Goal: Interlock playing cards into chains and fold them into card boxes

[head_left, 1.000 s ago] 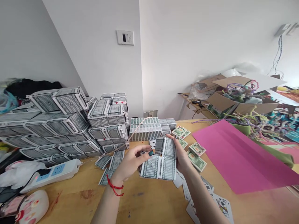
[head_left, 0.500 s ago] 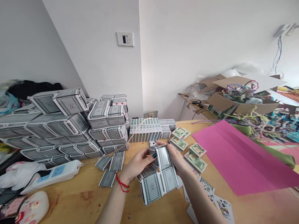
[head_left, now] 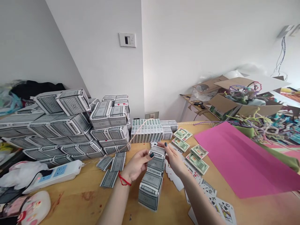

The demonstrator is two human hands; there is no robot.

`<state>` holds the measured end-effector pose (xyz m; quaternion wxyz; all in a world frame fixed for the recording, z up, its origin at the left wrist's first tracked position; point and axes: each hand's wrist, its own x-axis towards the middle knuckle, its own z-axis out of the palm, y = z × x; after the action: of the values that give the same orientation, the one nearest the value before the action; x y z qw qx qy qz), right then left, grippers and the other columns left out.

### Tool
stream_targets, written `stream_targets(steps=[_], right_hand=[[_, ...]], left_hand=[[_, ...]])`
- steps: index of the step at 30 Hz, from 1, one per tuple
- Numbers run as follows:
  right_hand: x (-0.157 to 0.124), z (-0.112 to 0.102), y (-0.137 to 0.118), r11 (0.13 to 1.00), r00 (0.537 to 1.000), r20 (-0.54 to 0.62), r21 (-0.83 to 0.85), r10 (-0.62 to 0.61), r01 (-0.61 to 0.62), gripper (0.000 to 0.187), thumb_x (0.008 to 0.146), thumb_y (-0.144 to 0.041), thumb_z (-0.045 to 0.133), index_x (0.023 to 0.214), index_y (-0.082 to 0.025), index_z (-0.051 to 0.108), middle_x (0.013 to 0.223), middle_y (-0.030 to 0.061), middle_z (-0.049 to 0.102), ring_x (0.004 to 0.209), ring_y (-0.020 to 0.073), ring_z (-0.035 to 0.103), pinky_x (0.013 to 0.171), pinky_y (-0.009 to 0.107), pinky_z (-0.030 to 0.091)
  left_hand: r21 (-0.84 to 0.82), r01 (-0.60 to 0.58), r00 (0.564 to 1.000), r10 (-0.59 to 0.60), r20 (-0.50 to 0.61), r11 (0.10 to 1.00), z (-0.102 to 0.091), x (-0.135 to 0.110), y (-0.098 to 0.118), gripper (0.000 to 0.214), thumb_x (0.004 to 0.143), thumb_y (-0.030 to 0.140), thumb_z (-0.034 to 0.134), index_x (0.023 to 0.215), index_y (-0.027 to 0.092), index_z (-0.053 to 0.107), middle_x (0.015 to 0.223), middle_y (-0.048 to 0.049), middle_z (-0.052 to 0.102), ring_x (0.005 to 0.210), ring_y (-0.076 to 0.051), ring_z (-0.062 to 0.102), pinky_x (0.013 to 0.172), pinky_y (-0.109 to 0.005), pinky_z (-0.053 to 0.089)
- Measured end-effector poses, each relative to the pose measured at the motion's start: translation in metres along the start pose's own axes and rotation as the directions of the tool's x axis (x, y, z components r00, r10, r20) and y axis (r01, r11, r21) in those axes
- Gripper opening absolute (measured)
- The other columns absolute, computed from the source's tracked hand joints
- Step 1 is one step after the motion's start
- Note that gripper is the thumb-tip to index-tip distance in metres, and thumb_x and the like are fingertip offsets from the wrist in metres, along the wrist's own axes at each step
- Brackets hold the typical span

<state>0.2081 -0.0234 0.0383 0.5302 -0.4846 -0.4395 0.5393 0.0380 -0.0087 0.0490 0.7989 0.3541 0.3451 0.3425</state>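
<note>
In the middle of the desk is a block of folded playing cards, built as joined cubes with grey patterned backs outward. My left hand, with a red cord bracelet at the wrist, grips its far part, thumb on top. My right hand is closed against the right side of the far end, its fingertips at the top edge. Part of the block's far end is hidden by my fingers. Loose face-down cards lie left of my left hand. Face-up cards spread under and beside my right forearm.
Stacked card blocks stand at the back left. Green card pieces lie right of my hands, beside a magenta sheet. A power strip sits at left, and a carton with yarn at the back right.
The block has turned in my hands, so its near end shows one column of cubes rather than two side by side. My right hand has shifted slightly along its edge.
</note>
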Motion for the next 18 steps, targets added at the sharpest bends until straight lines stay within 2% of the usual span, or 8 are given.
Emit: stream_targets(steps=[3, 5, 9, 13, 15, 18], right_hand=[[0.003, -0.002, 0.001, 1.000, 1.000, -0.011, 0.022, 0.015, -0.015, 0.037, 0.077, -0.051, 0.053, 0.100, -0.025, 0.064, 0.098, 0.0038, 0.064, 0.092, 0.0213, 0.056, 0.072, 0.031, 0.048], [0.001, -0.004, -0.005, 1.000, 0.999, -0.027, 0.008, -0.026, 0.027, 0.034, 0.076, -0.048, 0.055, 0.101, -0.025, 0.062, 0.095, 0.0033, 0.064, 0.087, 0.0192, 0.057, 0.069, 0.029, 0.049], [-0.011, -0.006, -0.026, 0.971, 0.990, 0.078, -0.198, -0.121, 0.134, 0.035, 0.076, -0.040, 0.057, 0.108, -0.026, 0.056, 0.104, 0.0051, 0.058, 0.089, 0.0189, 0.057, 0.070, 0.032, 0.051], [-0.024, 0.001, -0.039, 0.798, 0.949, 0.230, -0.520, -0.214, 0.306, 0.042, 0.069, -0.032, 0.065, 0.109, -0.031, 0.054, 0.115, 0.0034, 0.051, 0.101, 0.0210, 0.052, 0.079, 0.036, 0.049], [-0.028, 0.003, -0.042, 0.698, 0.934, 0.268, -0.623, -0.235, 0.354, 0.043, 0.069, -0.030, 0.065, 0.111, -0.032, 0.053, 0.118, 0.0037, 0.050, 0.102, 0.0216, 0.052, 0.081, 0.038, 0.048], [-0.030, 0.004, -0.043, 0.576, 0.925, 0.285, -0.724, -0.251, 0.379, 0.048, 0.070, -0.031, 0.064, 0.116, -0.033, 0.051, 0.122, 0.0049, 0.049, 0.094, 0.0227, 0.056, 0.076, 0.039, 0.049]], left_hand=[[-0.052, -0.004, 1.000, 0.003, -0.025, 0.999, -0.005, 0.004, -0.002, 0.032, 0.059, 0.033, 0.076, 0.070, 0.015, 0.053, 0.066, 0.0008, 0.059, 0.060, -0.011, 0.057, 0.061, -0.023, 0.044], [-0.032, -0.027, 0.997, 0.024, -0.077, 0.999, -0.008, 0.005, -0.001, 0.032, 0.058, 0.033, 0.077, 0.066, 0.015, 0.051, 0.061, 0.0025, 0.058, 0.054, -0.009, 0.055, 0.055, -0.021, 0.042], [0.032, -0.077, 0.987, 0.081, -0.139, 0.997, -0.012, 0.006, 0.006, 0.033, 0.057, 0.035, 0.076, 0.064, 0.016, 0.050, 0.057, 0.0047, 0.057, 0.051, -0.009, 0.053, 0.050, -0.020, 0.039], [0.102, -0.121, 0.972, 0.138, -0.190, 0.987, -0.015, 0.007, 0.008, 0.036, 0.057, 0.040, 0.075, 0.063, 0.017, 0.048, 0.050, 0.0071, 0.052, 0.042, -0.006, 0.045, 0.042, -0.017, 0.030], [0.158, -0.124, 0.965, 0.156, -0.209, 0.980, -0.017, 0.008, 0.007, 0.036, 0.058, 0.042, 0.073, 0.063, 0.017, 0.048, 0.045, 0.0089, 0.046, 0.036, -0.004, 0.036, 0.037, -0.017, 0.022], [0.221, -0.113, 0.965, 0.160, -0.207, 0.969, -0.020, 0.009, 0.006, 0.036, 0.060, 0.044, 0.071, 0.064, 0.017, 0.048, 0.044, 0.0095, 0.042, 0.033, -0.003, 0.030, 0.036, -0.019, 0.016]])
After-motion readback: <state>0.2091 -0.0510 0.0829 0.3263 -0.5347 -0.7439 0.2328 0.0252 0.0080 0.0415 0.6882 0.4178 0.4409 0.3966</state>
